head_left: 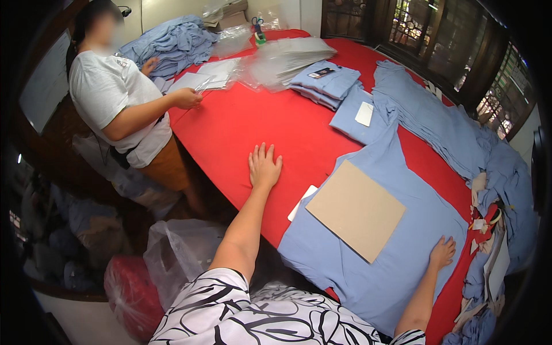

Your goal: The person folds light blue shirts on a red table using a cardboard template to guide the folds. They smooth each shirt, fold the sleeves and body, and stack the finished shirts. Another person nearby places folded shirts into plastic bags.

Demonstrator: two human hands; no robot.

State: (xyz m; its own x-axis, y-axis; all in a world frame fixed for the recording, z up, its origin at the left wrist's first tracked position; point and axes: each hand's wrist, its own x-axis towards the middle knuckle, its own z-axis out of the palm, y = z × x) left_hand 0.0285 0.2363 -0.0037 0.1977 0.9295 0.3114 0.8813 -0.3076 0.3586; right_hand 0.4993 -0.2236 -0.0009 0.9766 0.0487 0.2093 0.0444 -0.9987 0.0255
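Head view, going left to right: a co-worker [118, 98] stands at the far left edge of the desk [253, 123], handling flat clear bags [201, 77], well apart from you. Your left hand [264, 167] lies open and flat on the bare red desk, fingers spread, holding nothing. It steadies you but does nothing for the cloth, so a tug from the other side could drag the whole garment.

Next comes the blue shirt [368, 264], spread flat with a tan cardboard sheet [356, 210] lying on its middle and a small white card [301, 202] poking out at its left edge. The cardboard sits loose and slightly skewed; a pull on the fabric could slide it off centre and give a crooked fold.

Your right hand [441, 253] rests open, palm down, on the shirt's right side, gripping nothing. Just beyond it, a heap of blue garments [454, 132] and loose paper tags [480, 224] crowd the desk edge, and a sweep could catch them.
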